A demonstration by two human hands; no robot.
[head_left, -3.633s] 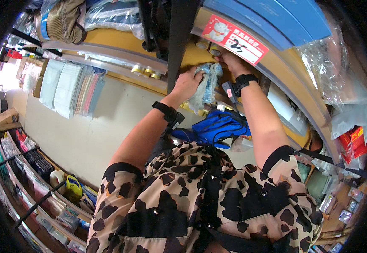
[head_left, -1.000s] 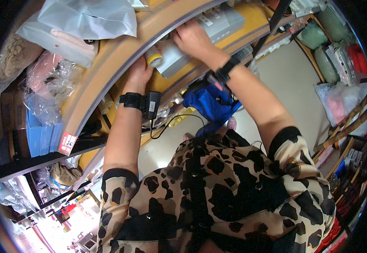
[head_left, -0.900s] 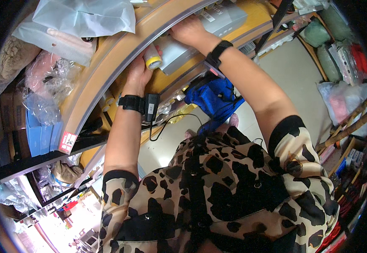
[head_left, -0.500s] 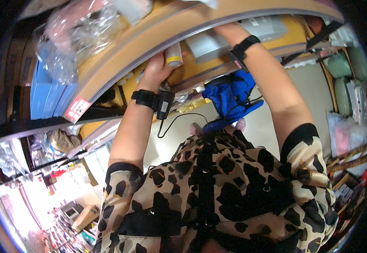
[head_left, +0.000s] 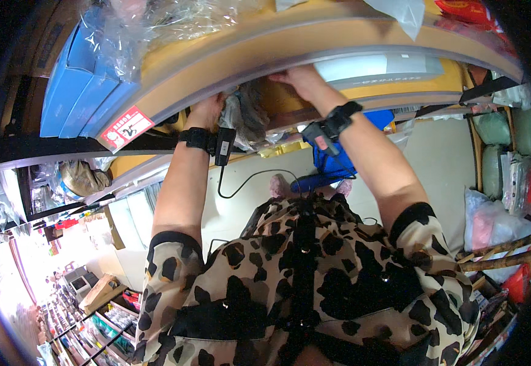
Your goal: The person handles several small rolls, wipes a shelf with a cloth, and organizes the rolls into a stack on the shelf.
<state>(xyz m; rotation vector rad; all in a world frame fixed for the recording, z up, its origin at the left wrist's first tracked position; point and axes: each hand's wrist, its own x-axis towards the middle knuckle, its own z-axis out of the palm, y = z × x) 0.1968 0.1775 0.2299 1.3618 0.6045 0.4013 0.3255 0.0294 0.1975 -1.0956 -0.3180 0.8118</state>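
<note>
Both arms reach into a shelf under its curved front edge [head_left: 229, 85]. My left hand [head_left: 207, 111] is partly under that edge, beside a grey bundle in clear plastic [head_left: 240, 119]; its fingers are mostly hidden, so its grip does not show. My right hand [head_left: 305, 82] lies over the shelf board to the right of the bundle, fingers stretched leftward and nothing seen in them. To its right rests a long, flat grey box [head_left: 378, 72], apart from the fingers. Black straps with small devices sit on both wrists.
On the upper shelf at left stand blue boxes [head_left: 85, 91] beside clear plastic wrapping [head_left: 186, 21]. A red and white label [head_left: 126, 128] hangs on the shelf edge. Below is a blue cloth item [head_left: 332, 160]. Plastic-bagged goods [head_left: 497, 219] line the right side.
A pale cylinder with a yellow band, held in my left hand earlier, is out of sight. My right hand has moved left, away from the grey boxes. The grey bundle now shows between the hands.
</note>
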